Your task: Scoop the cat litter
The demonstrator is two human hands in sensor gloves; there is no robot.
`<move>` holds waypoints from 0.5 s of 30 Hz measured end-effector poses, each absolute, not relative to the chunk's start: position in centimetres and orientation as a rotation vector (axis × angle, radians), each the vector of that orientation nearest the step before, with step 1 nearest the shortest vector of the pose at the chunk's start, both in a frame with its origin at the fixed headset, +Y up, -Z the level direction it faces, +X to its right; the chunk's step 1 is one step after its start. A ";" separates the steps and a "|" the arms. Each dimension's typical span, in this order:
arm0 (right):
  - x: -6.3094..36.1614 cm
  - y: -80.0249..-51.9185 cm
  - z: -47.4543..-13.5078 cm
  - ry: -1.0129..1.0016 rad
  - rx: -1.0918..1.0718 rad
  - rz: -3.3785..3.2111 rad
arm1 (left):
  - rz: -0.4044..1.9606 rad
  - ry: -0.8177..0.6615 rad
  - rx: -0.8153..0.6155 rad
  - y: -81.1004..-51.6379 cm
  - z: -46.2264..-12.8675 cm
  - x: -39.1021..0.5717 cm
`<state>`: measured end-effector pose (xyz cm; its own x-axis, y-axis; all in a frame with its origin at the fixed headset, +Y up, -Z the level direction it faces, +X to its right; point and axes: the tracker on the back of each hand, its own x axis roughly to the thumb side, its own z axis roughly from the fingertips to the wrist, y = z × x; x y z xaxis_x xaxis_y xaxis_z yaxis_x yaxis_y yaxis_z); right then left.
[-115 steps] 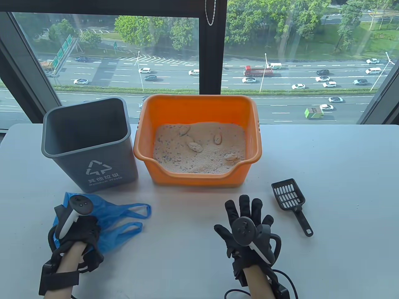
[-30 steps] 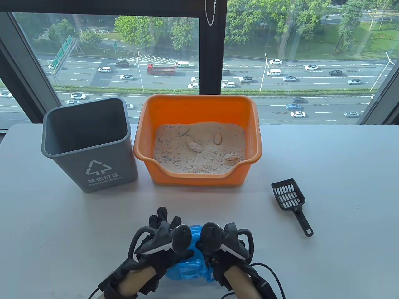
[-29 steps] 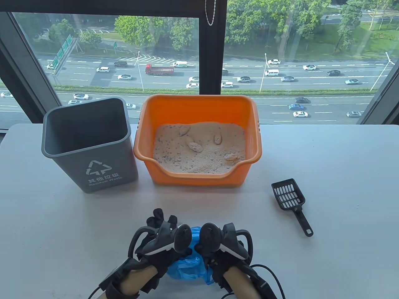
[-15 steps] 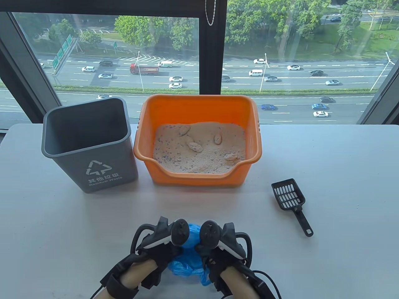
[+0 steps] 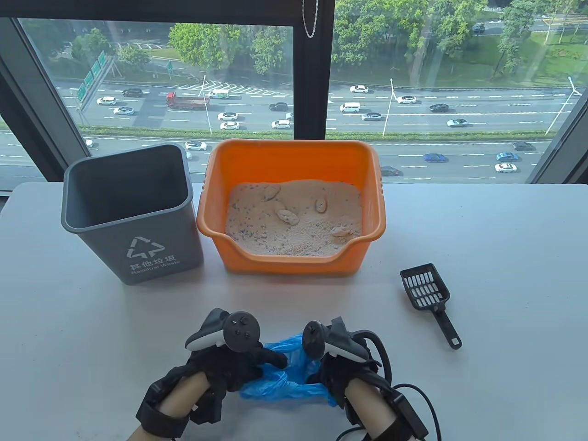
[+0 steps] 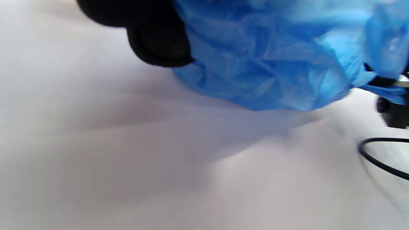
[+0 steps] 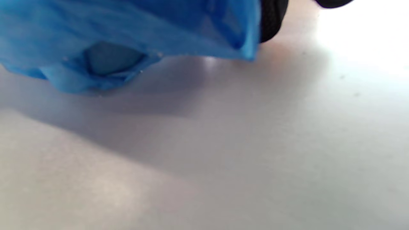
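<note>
Nearest me, I have my left hand [image 5: 229,367] and right hand [image 5: 337,367] side by side at the near edge of the white worktop [image 5: 505,257], fingers of both clenched on a crumpled blue plastic bag [image 5: 287,374] bunched between them. Off to the right lies the black slotted litter scoop [image 5: 429,298], flat, well apart from my hands. Beyond, the orange litter box [image 5: 291,206] holds sandy litter with a few clumps [image 5: 287,216]. Just beside it on the left stands the grey waste bin [image 5: 131,211].

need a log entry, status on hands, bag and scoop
Left hand and right hand both grip blue bag. Scoop untouched on table. Nothing in the way.
</note>
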<state>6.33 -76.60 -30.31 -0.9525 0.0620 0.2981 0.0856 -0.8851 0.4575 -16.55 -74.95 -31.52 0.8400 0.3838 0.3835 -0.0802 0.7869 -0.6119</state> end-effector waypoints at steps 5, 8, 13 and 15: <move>7.4 -76.3 -29.5 -0.644 -0.509 -2.938 | 0.075 -0.369 -0.545 -74.7 -32.1 -17.8; 7.9 -76.2 -29.8 -0.669 -0.534 -2.997 | 0.094 -0.381 -0.576 -75.2 -32.1 -17.9; 10.6 -73.5 -30.4 -0.627 -0.686 -3.467 | 0.071 -0.398 -0.580 -76.2 -32.1 -17.4; 12.2 -72.1 -30.7 -0.518 -0.685 -3.626 | 0.071 -0.400 -0.580 -76.2 -32.1 -17.3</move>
